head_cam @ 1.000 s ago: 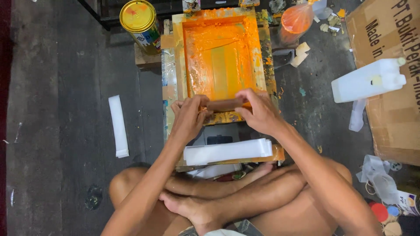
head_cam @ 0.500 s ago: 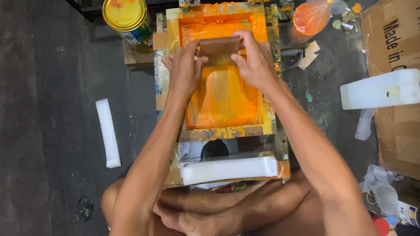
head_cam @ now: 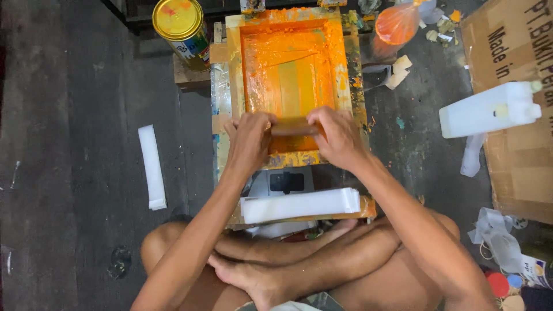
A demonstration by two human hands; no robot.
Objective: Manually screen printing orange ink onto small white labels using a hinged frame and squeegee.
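Both hands point(head_cam: 294, 138) clenched, arms outstretched

A brown wooden squeegee point(head_cam: 294, 128) is lying crosswise at the near end of an orange-inked screen frame point(head_cam: 233, 69) (ink smeared over its mesh).

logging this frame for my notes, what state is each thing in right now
left hand: gripping the squeegee's left end
right hand: gripping its right end
squeegee: held flat across the near end of the screen
screen frame: lying flat, smeared with orange ink
paint can: upright, lid on
white jug: on its side
orange bag: full, tied
stack of white sheets: flat, near the legs
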